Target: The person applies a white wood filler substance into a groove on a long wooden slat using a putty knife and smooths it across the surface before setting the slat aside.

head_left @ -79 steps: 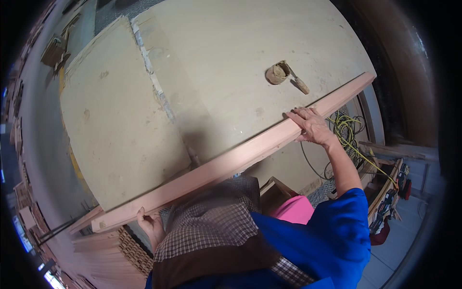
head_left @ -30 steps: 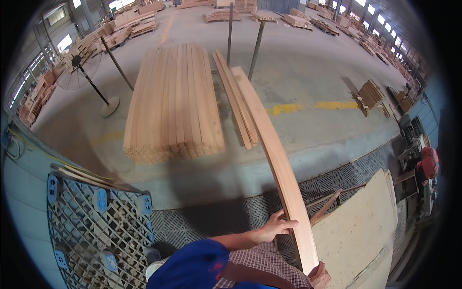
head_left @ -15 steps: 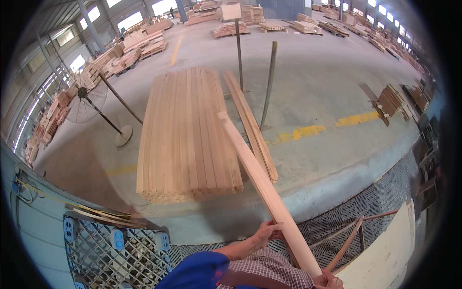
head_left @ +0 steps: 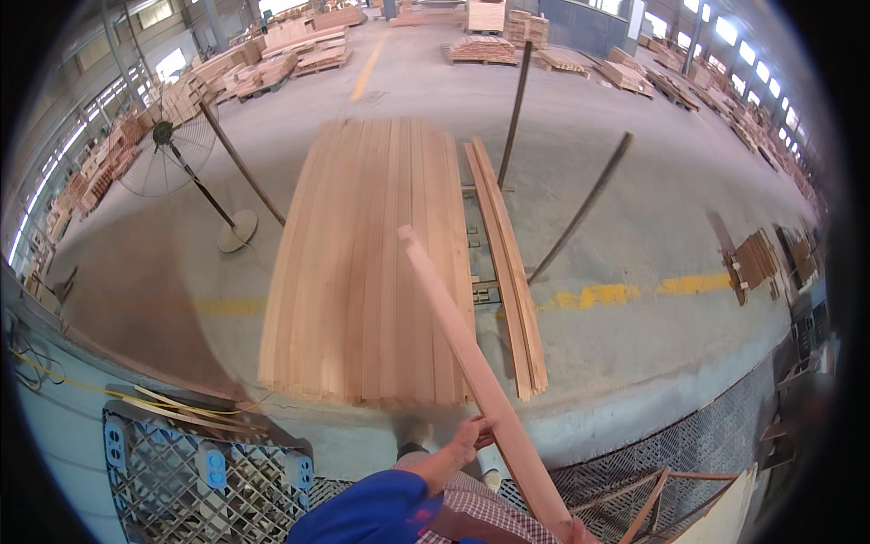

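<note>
A long, pale wooden plank (head_left: 485, 381) slants from the lower right up toward the middle. My left hand (head_left: 473, 435) is closed on its left edge, partway along. At its near end is my right hand (head_left: 580, 533), gripping the wood and partly cut off by the lower edge of the view. The far end of the plank hangs over a wide stack of similar boards (head_left: 362, 272). To the right of that stack lies a narrow row of boards (head_left: 509, 272), set apart by a gap.
A standing fan (head_left: 163, 136) is at the left. Metal posts (head_left: 580, 208) rise beside the boards. A plastic grid platform (head_left: 208, 490) lies at lower left, a pale panel (head_left: 725, 512) with wooden struts at lower right. Timber piles (head_left: 485, 50) stand farther back.
The held plank has swung left, its far end now over the wide stack. My left hand has moved left with it, and my right hand has slid lower, partly out of view. The view has shifted.
</note>
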Action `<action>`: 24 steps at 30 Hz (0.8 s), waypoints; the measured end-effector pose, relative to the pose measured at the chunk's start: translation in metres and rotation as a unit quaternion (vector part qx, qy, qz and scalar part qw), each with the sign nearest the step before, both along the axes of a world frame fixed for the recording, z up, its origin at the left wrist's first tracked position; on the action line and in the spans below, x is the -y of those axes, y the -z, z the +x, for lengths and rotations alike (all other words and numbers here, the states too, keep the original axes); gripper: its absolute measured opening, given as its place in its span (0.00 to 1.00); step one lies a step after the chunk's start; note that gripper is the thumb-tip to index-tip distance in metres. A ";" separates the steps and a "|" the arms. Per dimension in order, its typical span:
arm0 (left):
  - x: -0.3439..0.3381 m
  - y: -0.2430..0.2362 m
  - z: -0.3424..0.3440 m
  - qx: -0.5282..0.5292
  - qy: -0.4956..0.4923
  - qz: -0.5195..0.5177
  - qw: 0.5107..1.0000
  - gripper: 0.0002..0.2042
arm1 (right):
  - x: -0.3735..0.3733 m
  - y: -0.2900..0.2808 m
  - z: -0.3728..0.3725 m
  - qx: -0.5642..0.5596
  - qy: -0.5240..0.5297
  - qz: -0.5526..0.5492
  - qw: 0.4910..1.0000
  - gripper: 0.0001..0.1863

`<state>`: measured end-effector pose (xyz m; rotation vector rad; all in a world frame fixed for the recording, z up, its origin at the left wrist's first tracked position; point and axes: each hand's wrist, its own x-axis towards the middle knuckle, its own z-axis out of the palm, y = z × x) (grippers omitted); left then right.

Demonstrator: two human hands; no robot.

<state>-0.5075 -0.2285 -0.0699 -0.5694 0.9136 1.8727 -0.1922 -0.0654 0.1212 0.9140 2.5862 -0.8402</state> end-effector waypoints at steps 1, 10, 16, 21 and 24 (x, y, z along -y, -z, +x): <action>0.011 0.020 -0.013 -0.006 -0.016 0.005 1.000 0.16 | 0.007 0.002 -0.021 -0.002 -0.008 0.000 1.000 0.36; 0.099 -0.054 -0.160 -0.094 -0.115 -0.046 0.988 0.17 | 0.087 -0.010 -0.266 0.058 -0.126 0.014 0.990 0.40; 0.136 -0.035 -0.057 -0.023 0.197 0.140 0.970 0.28 | 0.116 0.031 -0.391 0.036 -0.155 -0.004 0.987 0.41; 0.115 -0.119 -0.011 -0.046 0.182 0.113 0.976 0.29 | 0.157 0.037 -0.468 0.000 -0.181 -0.025 0.983 0.41; 0.121 -0.092 -0.018 -0.053 0.057 0.053 0.996 0.25 | 0.175 0.023 -0.499 -0.003 -0.192 -0.050 0.980 0.51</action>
